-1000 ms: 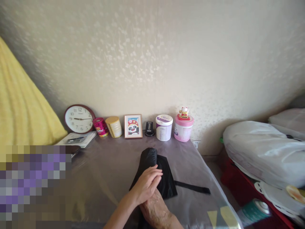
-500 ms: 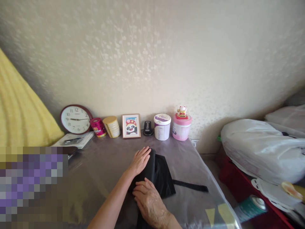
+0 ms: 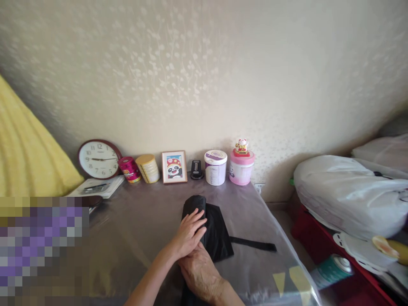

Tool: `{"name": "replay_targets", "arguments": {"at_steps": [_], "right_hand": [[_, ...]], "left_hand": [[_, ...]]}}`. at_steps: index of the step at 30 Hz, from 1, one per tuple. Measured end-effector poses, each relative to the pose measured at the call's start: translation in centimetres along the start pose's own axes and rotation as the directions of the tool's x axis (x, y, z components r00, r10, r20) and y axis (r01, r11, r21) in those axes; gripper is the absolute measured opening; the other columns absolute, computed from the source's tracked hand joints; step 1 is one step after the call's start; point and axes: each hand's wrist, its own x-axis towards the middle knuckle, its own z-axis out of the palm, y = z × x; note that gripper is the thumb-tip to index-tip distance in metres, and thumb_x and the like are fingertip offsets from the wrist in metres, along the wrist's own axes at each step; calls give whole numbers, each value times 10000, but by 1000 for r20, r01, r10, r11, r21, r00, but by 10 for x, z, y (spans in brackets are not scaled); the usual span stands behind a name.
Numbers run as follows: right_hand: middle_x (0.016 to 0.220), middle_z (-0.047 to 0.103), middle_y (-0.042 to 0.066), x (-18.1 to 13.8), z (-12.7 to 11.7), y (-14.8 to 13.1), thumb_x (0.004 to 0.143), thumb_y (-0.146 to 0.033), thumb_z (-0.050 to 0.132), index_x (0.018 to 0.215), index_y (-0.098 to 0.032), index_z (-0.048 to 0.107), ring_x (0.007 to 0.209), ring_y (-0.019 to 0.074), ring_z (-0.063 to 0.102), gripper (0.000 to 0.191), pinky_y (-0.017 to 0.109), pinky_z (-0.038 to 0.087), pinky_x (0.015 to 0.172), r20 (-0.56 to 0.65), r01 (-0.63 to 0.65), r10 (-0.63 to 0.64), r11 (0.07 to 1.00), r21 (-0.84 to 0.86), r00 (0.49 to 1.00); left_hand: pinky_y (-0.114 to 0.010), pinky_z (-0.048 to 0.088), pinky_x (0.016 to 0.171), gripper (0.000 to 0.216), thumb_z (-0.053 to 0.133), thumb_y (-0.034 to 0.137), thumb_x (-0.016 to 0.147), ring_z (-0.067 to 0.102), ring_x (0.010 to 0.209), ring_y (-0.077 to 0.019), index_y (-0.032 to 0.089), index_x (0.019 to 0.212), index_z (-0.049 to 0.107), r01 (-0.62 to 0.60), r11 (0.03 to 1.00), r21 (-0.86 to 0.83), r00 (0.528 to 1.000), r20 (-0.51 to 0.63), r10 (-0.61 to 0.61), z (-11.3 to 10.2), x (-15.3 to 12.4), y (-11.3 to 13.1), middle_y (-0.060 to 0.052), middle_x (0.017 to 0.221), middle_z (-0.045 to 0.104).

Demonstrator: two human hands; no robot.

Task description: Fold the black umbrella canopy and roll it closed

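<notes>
Black cloth [image 3: 216, 238], limp, light and probably a little slick, lies folded on the table [image 3: 143, 221] under both my palms. My left hand [image 3: 190, 231] rests flat and unclenched on it, overlapping my right hand [image 3: 200, 274]. The right hand's fingers are hidden, so I cannot tell whether they pinch. I'd take hold at the folded edge just beyond my left fingertips. One cloth, one strap [image 3: 253, 244] trailing right of my hands, four tubs [image 3: 216, 168] far beyond them.
</notes>
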Motion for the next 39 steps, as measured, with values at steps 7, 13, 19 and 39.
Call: {"name": "replay_targets", "arguments": {"at_steps": [7,13,19,39], "right_hand": [[974,684,48,-4,-16,-7,817,-123,514,937,-174,662,1033,194,559,197,358,361,993,-54,78,-66,958,277,996],[889,686,21,-7,-54,24,935,-222,369,883,-190,653,828,125,637,291,243,491,780,-57,-242,340,768,593,939],[1173,607,124,16,-48,84,835,-78,439,1101,-133,603,1120,215,538,317,372,415,970,-20,-370,374,923,101,927],[1007,661,63,-56,-74,36,899,-220,407,1036,-220,621,954,177,601,254,313,476,867,-124,-362,386,915,181,914]], "left_hand": [[-455,221,1109,413,412,369,887,181,1377,-224,263,1280,485,108,985,-132,994,27,-105,-7,-9,-17,-7,1470,303],[-500,191,1104,512,488,409,851,89,1391,-257,294,1341,391,84,965,-248,991,-82,-107,12,-21,-24,-8,1508,196],[-482,150,1121,472,427,309,880,61,1395,-233,310,1348,376,148,941,-305,977,-104,-188,15,-26,-16,28,1512,183],[-486,239,1101,497,434,192,836,147,1382,-242,261,1328,419,84,985,-154,968,-223,-117,27,-21,-15,-12,1485,265]]}}
